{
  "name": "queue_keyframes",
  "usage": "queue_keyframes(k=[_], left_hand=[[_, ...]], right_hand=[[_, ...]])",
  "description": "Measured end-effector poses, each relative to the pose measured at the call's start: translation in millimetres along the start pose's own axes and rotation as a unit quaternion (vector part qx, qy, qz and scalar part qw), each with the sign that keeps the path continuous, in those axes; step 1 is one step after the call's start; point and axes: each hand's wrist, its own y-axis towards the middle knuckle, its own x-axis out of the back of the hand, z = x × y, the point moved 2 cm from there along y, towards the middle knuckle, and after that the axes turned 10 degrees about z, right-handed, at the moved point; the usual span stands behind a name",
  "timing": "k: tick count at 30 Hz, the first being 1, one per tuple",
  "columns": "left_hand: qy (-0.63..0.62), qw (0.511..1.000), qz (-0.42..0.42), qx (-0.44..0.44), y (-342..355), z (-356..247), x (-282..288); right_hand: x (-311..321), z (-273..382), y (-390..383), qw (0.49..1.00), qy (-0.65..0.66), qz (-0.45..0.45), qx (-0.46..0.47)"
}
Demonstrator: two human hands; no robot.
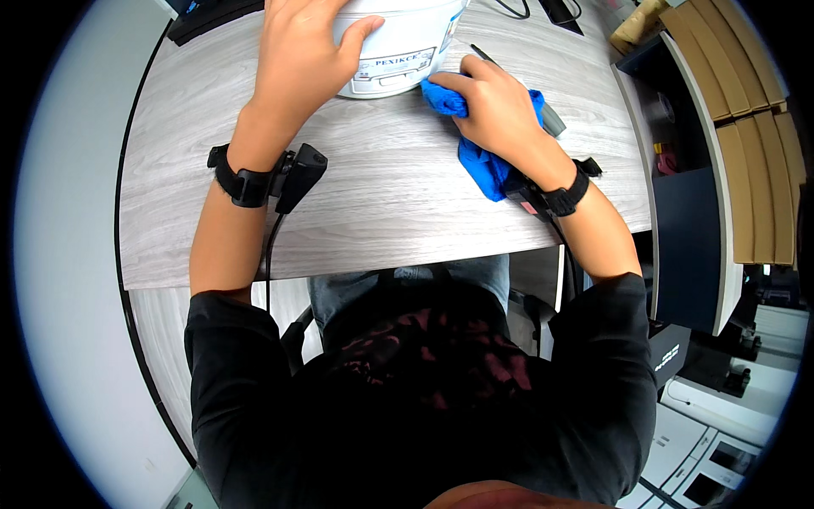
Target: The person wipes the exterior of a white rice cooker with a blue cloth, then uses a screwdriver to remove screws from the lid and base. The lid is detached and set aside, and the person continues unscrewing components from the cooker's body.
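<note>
Black-sleeved torso sits nearest, at grey wood worktop (381, 204). Left hand (297, 59) fingers wrap white bucket (398, 42). Right hand (500, 110) fingers clench blue cloth (479, 161) against bucket base.

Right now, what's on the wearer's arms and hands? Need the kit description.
Both hands are bare, no gloves. The left hand has a black wrist strap carrying a black boxy module, with a thin black cable running down from it along the forearm. The right hand has a matching black strap and module. Black short sleeves end above the elbows.
</note>
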Motion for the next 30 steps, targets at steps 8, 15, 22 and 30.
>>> queue_keyframes(k=[8,15,22,30], left_hand=[[0.009,1.0,-0.004,-0.02,1,0,1],[0.01,1.0,-0.016,-0.025,1,0,-1],[0.004,0.999,-0.022,-0.025,1,0,-3],[-0.001,0.999,-0.026,-0.031,0,0,-2]], right_hand=[[1,0,0,0.994,-0.016,-0.102,0.033],[-7,6,3,0.995,-0.022,-0.088,0.034],[-9,8,3,0.995,0.006,-0.092,0.048],[-8,-1,2,0.994,0.006,-0.103,0.025]])
